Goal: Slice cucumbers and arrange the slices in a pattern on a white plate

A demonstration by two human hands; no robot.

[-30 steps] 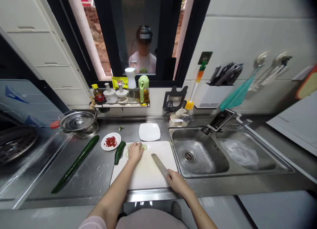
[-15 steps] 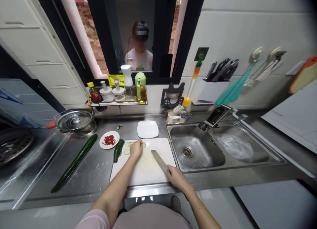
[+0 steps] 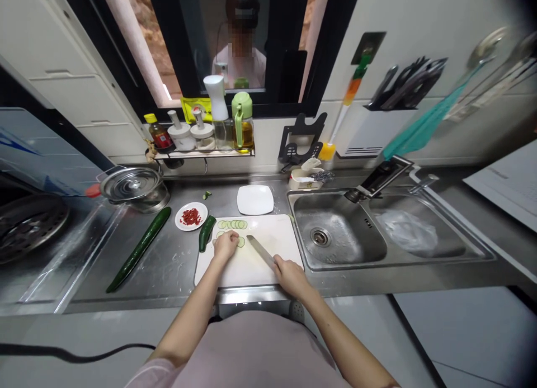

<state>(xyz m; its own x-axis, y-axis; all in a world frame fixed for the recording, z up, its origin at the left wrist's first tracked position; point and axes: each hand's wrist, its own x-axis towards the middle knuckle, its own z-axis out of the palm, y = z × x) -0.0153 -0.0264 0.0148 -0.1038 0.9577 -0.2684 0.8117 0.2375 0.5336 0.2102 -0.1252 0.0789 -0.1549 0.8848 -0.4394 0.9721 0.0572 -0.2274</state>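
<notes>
A kitchen knife is in my right hand, its fingers wrapped round the handle and the blade low over the white cutting board, pointing up and left. My left hand is over the board's left half, its fingers bent down and pressed together at thin cucumber slices. One slice shows beside its fingertips; others are partly covered by the hand. Beyond it, an overlapping row of cucumber slices lies flat. A cut piece of cucumber rests at the board's left edge.
Left of the board are a plate of chopped red pieces, a long whole cucumber and a lidded pot. A white square plate sits behind the board. To the right is the double sink. Seasoning jars stand on a rack.
The view has tilted down. My left hand has shifted towards me on the board, uncovering the far row of slices. The knife stays in my right hand.
</notes>
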